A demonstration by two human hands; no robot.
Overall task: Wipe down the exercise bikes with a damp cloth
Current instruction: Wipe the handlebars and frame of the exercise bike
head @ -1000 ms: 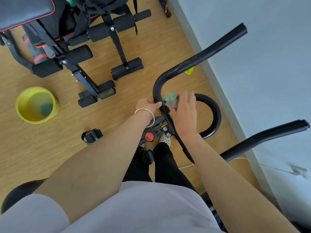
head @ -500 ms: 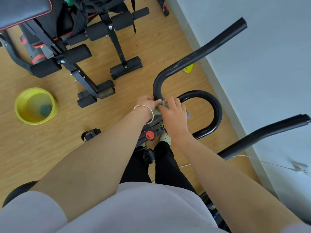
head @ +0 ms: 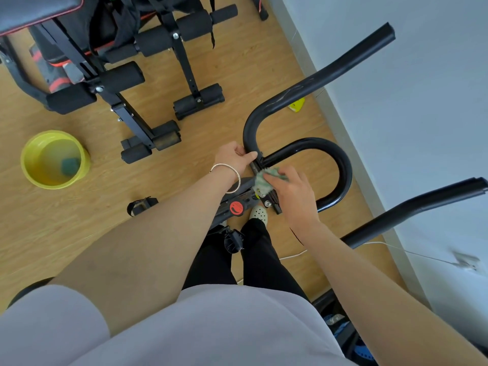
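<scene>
You are working the joint where the two black tubes of the handlebar (head: 311,83) meet the stem, and this is the fiddly part of the bike. Bolts, brackets and tight corners there probably trap more sweat and dust than the smooth tube does. Push the cloth (head: 264,179) into the corners with your fingertips instead of sweeping over the top, then wrap it round each tube and twist so the underside gets wiped too. Go down over the clamp (head: 267,203) and its bolts before you move out along the bars. Your right hand (head: 293,192) has its fingers drawn together, pinching the bunched green cloth and pressing it against the joint just below the base of the bend. Your left hand (head: 233,158) is curled on the tube at the foot of that bend, thumb laid along it, bracing the bar so it does not swing under your rubbing; brace firmly there. The yellow basin (head: 50,183) sits on the floor (head: 237,75) well off to your left, so rinse the cloth there once it looks grey or feels dry.
</scene>
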